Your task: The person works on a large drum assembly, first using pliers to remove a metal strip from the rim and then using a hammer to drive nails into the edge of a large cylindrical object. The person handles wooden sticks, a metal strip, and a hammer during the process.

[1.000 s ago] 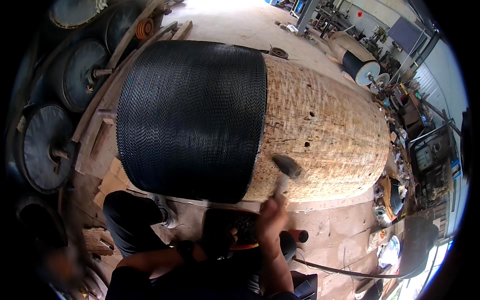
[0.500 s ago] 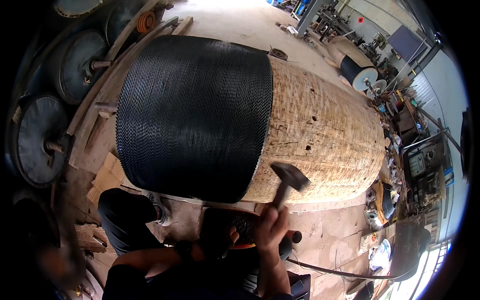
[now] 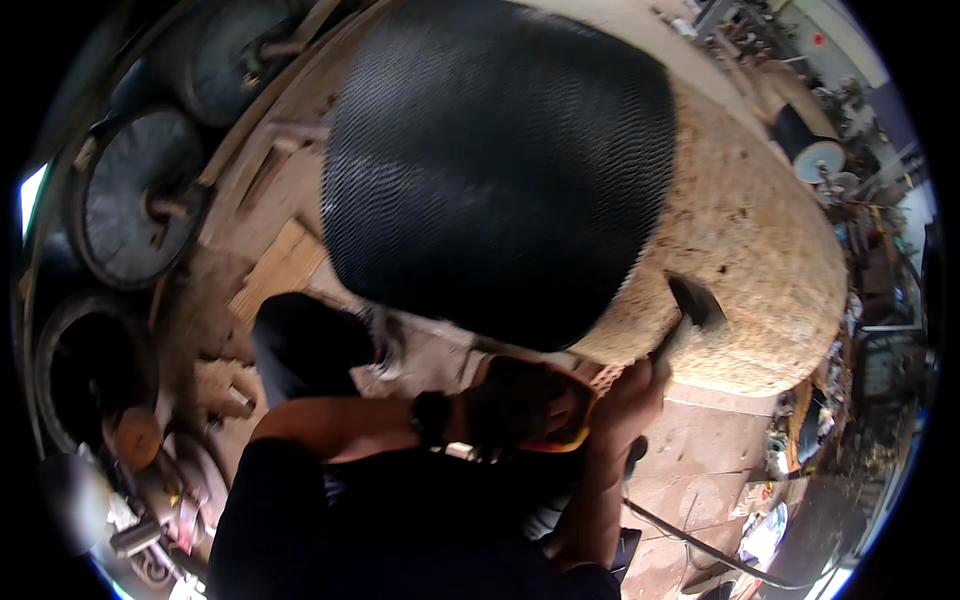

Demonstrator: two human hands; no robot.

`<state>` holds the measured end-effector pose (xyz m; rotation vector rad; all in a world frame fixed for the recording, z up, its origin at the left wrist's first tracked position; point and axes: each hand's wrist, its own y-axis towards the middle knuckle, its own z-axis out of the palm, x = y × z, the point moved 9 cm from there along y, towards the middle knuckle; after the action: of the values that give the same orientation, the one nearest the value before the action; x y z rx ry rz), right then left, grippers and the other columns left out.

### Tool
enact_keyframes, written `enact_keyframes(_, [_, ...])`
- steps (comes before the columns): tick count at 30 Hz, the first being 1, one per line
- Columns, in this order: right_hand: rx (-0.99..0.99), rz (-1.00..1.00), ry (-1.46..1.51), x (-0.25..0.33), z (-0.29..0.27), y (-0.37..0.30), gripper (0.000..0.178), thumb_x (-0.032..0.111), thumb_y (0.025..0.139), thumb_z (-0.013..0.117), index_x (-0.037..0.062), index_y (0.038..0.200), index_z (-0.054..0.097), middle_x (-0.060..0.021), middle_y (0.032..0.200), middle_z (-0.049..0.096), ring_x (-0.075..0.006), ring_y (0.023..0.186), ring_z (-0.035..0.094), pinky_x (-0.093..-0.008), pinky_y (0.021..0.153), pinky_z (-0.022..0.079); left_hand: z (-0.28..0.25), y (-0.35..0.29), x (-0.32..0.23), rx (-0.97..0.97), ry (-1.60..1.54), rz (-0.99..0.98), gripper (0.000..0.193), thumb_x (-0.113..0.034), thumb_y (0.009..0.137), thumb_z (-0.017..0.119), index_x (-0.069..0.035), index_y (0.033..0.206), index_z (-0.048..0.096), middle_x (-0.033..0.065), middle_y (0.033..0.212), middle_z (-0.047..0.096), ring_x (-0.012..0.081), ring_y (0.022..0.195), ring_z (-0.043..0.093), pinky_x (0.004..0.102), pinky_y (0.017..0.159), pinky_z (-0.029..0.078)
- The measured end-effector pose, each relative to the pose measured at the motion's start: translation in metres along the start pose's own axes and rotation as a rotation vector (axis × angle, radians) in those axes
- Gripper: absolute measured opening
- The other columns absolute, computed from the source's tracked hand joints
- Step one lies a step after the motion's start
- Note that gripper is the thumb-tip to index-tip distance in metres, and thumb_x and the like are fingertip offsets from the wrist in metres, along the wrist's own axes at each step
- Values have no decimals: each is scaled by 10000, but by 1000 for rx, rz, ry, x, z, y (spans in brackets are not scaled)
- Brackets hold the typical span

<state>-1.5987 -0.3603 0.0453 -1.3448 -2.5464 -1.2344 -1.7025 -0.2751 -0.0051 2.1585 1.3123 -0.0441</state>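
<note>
A large wooden roller (image 3: 765,250) lies before me. Rows of black toothed strip (image 3: 500,180) cover its left part and end in a jagged edge beside the bare, pitted wood. My right hand (image 3: 625,405) is closed round the handle of a hammer (image 3: 697,303), whose blurred head is in front of the bare wood. My left hand (image 3: 510,405), in a dark glove with a watch at the wrist, is over a dark container with an orange rim (image 3: 580,430), low in front of the roller. Its fingertips show dimly; whether they hold anything is too dark and blurred to make out.
Dark round-ended rollers (image 3: 140,200) with shafts stand at left beside wooden beams. Cardboard (image 3: 280,265) lies on the floor near my bent left knee (image 3: 300,335). A cable (image 3: 710,545) runs over the floor at lower right. Clutter and machinery line the right side.
My view has shifted, so the roller sits higher and further right in it. The left hand has moved further over the container. The right hand still grips the hammer.
</note>
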Motion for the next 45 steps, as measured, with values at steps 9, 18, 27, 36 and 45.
enact_keyframes(9, [202, 395, 319, -39, -8, -39, 308, 267, 1044, 516, -21, 962, 588, -183, 641, 576, -266, 509, 524, -365, 488, 384, -8, 1, -20, 135, 289, 223, 281, -239, 814, 656, -58, 1028, 665, 19, 940, 630, 200, 948, 636, 426, 810, 522])
enact_keyframes(18, [422, 84, 175, -36, -25, -77, 298, 140, 791, 808, 17, 1010, 647, -150, 827, 646, -341, 691, 613, -424, 652, 472, 8, -44, -23, 95, 61, 97, 172, -226, 841, 624, -64, 897, 609, 62, 878, 566, 226, 865, 590, 372, 785, 500])
enact_keyframes(27, [402, -233, 64, 33, -31, -79, 248, 128, 828, 749, 12, 1004, 619, -168, 978, 609, -377, 878, 607, -480, 831, 464, -143, -208, -7, -113, 254, -600, 117, -176, 862, 719, -96, 931, 668, 91, 877, 613, 351, 868, 612, 398, 797, 507])
enact_keyframes(36, [1093, -123, 710, 111, 7, -157, 155, 33, 833, 749, 16, 964, 667, -162, 1013, 627, -303, 919, 647, -364, 776, 521, -63, -566, -120, 500, -287, -1592, 449, -268, 742, 802, -94, 1089, 577, 110, 974, 660, 322, 968, 639, 415, 854, 507])
enact_keyframes(45, [1543, 1112, 1408, 133, 40, -216, 378, 288, 999, 575, -30, 1200, 612, -166, 1069, 658, -264, 981, 664, -386, 926, 512, 59, -564, -300, 1015, -1325, -1665, 416, -298, 877, 718, -82, 1221, 631, 55, 1120, 695, 179, 1021, 626, 342, 930, 481])
